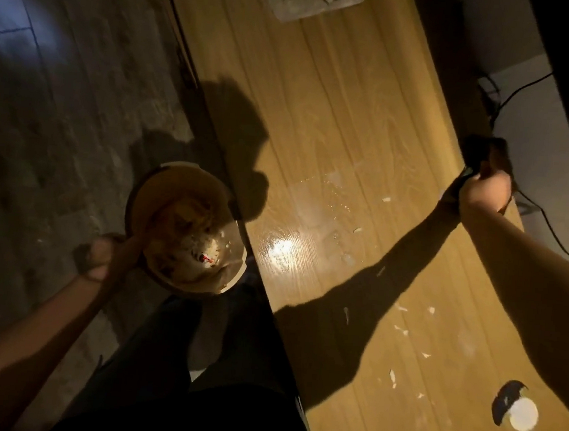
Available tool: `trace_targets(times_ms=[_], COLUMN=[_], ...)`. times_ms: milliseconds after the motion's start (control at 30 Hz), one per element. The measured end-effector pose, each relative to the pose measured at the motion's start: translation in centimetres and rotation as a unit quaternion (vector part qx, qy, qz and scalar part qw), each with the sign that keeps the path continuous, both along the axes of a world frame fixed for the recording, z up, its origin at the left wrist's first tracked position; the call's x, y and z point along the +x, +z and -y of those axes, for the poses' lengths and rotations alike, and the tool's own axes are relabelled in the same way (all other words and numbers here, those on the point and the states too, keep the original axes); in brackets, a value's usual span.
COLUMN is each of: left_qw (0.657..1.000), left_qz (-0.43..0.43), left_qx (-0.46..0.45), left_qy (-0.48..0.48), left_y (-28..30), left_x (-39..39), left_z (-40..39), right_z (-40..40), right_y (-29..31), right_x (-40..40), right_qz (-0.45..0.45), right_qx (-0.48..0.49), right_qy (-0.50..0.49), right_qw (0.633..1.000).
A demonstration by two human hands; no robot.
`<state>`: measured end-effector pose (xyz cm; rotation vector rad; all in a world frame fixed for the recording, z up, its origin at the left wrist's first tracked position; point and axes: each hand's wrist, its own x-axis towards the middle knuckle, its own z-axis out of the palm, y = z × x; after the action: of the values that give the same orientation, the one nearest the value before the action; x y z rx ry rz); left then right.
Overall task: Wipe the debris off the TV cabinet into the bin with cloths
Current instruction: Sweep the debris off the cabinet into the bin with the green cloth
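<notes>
Risk: scraps overshooting the round tan plastic bin, gripped at its rim by left hand just below cabinet edge. Right hand fisted on dark cloth. Small white debris flakes scattered on glossy yellow wood-grain TV cabinet, between both hands.

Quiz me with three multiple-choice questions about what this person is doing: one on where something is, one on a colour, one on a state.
1. Where is the bin?
A. on the cabinet top
B. held beside the cabinet's front edge
C. behind the cabinet

2. What colour are the scraps on the TV cabinet?
A. whitish
B. red
C. green

3. The right hand is:
A. open and flat
B. closed around a dark cloth
C. inside the bin

Answers: 1 B, the left hand grips its rim off the edge; 2 A, pale flecks on yellow wood; 3 B, fist clenched on fabric.
</notes>
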<state>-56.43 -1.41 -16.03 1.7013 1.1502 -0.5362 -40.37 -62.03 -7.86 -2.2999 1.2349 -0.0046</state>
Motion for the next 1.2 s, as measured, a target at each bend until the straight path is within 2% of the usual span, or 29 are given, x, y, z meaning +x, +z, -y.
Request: trace_targets(times_ms=[67, 233, 300, 400, 600, 767, 900, 1067, 1200], left_qw=[1.000, 0.998, 0.998, 0.996, 0.998, 0.995, 0.996, 1.000, 1.000], left_qz=[-0.006, -0.005, 0.003, 0.003, -0.017, -0.012, -0.016, 0.001, 0.005], left_qx=[0.024, 0.049, 0.048, 0.093, 0.061, 0.094, 0.082, 0.009, 0.007], left_qy=[0.020, 0.029, 0.027, -0.009, -0.011, -0.017, -0.033, 0.003, 0.001], left_y=[-0.3, -0.6, -0.1, 1.0, 2.4, 3.4, 4.9, 5.1, 5.4], left_x=[-0.2, -0.8, -0.9, -0.9, -0.4, -0.5, -0.5, -1.0, -2.0], left_z=[0.0, 0.6, 1.0, 1.0, 1.0, 0.9, 0.9, 1.6, 1.7], right_z=[-1.4, -6.0, -8.4, -12.5, -20.8, -28.3, -34.3, -40.2, -43.0], right_y=[-0.2, -0.1, -0.2, -0.4, -0.1, 0.2, 0.6, 1.4, 1.4], right_x=[-0.5, -2.3, -2.7, -3.6, -6.1, -9.0, -11.6, -14.6, -16.5], right_qz=[0.033, 0.083, 0.079, 0.086, 0.104, 0.119, 0.131, 0.116, 0.101], right_qx=[-0.029, -0.076, -0.076, -0.063, -0.040, -0.025, 0.016, 0.117, 0.166], right_qy=[0.012, 0.141, 0.176, 0.213, 0.267, 0.323, 0.383, 0.453, 0.423], right_qw=[0.999, 0.984, 0.978, 0.971, 0.957, 0.939, 0.914, 0.876, 0.885])
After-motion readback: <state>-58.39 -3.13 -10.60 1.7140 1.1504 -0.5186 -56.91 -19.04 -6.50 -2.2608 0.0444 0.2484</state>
